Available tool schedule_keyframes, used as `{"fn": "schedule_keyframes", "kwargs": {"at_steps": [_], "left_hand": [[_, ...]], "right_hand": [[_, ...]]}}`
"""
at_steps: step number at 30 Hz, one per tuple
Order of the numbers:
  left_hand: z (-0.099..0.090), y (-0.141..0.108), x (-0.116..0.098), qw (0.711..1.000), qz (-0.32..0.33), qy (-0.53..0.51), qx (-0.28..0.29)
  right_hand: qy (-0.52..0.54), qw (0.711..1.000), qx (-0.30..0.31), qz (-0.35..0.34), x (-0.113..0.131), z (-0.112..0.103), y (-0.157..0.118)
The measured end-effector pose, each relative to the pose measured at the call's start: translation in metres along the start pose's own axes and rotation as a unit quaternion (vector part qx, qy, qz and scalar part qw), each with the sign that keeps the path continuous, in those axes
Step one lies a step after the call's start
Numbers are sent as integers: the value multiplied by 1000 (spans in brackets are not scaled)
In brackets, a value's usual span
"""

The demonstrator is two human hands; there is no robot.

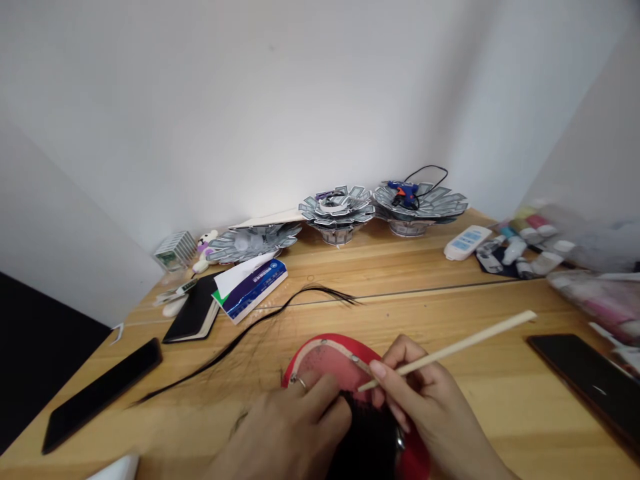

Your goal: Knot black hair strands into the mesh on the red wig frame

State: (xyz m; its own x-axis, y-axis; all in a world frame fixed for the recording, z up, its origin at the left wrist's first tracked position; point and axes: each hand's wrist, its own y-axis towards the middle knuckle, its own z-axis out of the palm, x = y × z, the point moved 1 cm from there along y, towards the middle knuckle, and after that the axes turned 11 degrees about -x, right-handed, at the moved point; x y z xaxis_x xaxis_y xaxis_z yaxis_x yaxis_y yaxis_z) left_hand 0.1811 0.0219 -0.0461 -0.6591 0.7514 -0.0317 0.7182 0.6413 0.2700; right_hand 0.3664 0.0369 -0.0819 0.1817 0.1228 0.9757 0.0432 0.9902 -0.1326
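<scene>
A red rounded form (367, 345) sits at the bottom middle, with a pale band and clips along its edge. Fine mesh (324, 363) covers its top, and dense black hair (361, 437) hangs over its near side. My right hand (417, 393) pinches a slim wooden-handled tool (465, 343); its lower tip meets the edge of the hair. My left hand (305, 420), with a ring on one finger, is closed beside that tip at the mesh. Whatever its curled fingers grip is hidden.
A long lock of dark hair (240, 340) lies across the wooden table. Phones (103, 393) (590, 380), a black notebook (193, 310) and a blue box (257, 290) lie around. Behind are grey layered paper pieces (337, 220), a blue glue gun (404, 192) and small bottles (515, 250).
</scene>
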Motion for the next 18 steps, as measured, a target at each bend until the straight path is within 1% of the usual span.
{"fn": "schedule_keyframes", "kwargs": {"at_steps": [2,4,6,8,10,12,14,16,18], "left_hand": [[4,-3,3,997,49,7,-63],[10,-7,6,989,87,3,-122],[16,-10,8,982,94,-37,-162],[20,-12,10,973,79,-127,-176],[21,-11,11,958,49,-230,-167],[20,-9,12,942,17,-295,-157],[19,-8,13,931,-1,-321,-175],[19,-7,14,920,-1,-334,-204],[20,-8,14,916,3,-337,-216]], "right_hand": [[3,1000,8,-2,-2,0,1],[5,1000,-4,1,-2,1,0],[8,999,-30,11,0,2,-2],[11,999,-41,21,2,4,-4],[17,999,-42,27,3,5,-5],[20,999,-38,31,3,5,-5],[20,999,-34,37,2,4,-4],[22,998,-27,44,0,3,-2],[22,998,-5,50,-1,1,0]]}}
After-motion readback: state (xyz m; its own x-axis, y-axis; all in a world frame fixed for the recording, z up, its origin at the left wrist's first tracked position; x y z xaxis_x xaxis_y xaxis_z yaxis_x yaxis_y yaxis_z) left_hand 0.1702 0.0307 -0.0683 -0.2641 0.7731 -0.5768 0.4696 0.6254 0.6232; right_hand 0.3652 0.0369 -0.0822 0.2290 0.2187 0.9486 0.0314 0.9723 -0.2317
